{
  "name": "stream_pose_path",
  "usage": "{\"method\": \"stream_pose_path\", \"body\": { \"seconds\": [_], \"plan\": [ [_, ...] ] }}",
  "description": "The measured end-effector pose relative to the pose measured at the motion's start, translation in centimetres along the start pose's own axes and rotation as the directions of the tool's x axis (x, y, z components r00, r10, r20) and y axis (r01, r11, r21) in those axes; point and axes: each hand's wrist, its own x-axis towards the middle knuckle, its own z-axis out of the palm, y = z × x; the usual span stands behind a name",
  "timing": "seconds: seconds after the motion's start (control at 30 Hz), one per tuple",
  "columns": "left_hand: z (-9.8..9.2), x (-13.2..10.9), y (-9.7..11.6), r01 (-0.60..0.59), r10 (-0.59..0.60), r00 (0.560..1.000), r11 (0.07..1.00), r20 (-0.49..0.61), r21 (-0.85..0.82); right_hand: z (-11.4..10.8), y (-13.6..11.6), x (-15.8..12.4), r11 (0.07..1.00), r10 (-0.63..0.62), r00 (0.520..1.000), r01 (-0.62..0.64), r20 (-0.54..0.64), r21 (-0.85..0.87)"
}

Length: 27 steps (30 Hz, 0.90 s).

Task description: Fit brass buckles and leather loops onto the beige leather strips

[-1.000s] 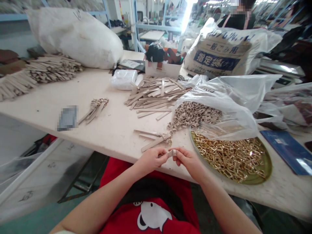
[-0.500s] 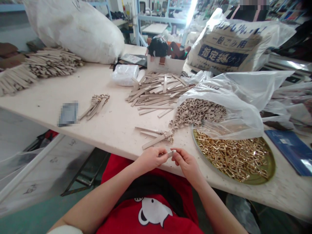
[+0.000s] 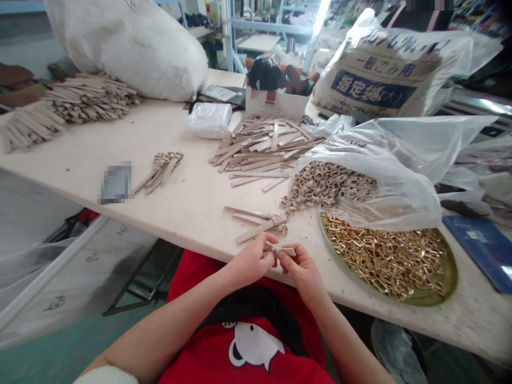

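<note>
Across the pale desk point(image 3: 200, 208) lie strips point(image 3: 260, 151); above its near edge, left hand point(image 3: 254, 261) and right hand point(image 3: 302, 268) have drawn together, fingers pinching a strap point(image 3: 288, 251) now pointing rightward, seemingly leaving its blurred inner end between them.

You've got bare off-white tabletop point(image 3: 200, 197) ahead-left! Straight ahead, flat beige strips point(image 3: 256, 231) block; rightward, a round olive tray point(image 3: 437, 296) does.

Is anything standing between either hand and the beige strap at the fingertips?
Nothing visible does: the left hand and right hand both hold the beige strap. The loose straps lie on the table beyond, not between.
</note>
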Motion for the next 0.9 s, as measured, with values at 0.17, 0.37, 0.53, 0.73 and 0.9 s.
{"method": "stream_pose_path", "body": {
  "seconds": [0.17,0.37,0.53,0.73,0.9],
  "plan": [
    [-0.1,-0.2,-0.1,0.007,-0.007,1.000,0.998,-0.002,-0.068,-0.2,0.1,-0.4,0.991,-0.025,0.999,0.019,0.039,0.132],
    [-0.2,-0.6,-0.1,0.012,-0.006,0.998,0.996,-0.068,0.087,-0.2,-0.5,-0.4,0.894,0.228,0.948,-0.294,0.221,0.339],
    [-0.4,-0.5,-0.6,0.013,0.025,0.991,0.962,-0.135,0.273,-0.3,0.0,-0.8,0.772,0.308,0.840,-0.495,0.446,0.398],
    [-0.2,-0.3,-0.7,-0.005,0.043,0.991,0.959,-0.127,0.283,-0.1,0.4,-0.7,0.762,0.231,0.908,-0.391,0.349,0.516],
    [0.0,-0.4,-0.8,0.000,0.017,0.996,0.983,-0.089,0.186,0.0,0.6,-0.8,0.765,0.172,0.931,-0.333,0.324,0.552]
  ]
}}
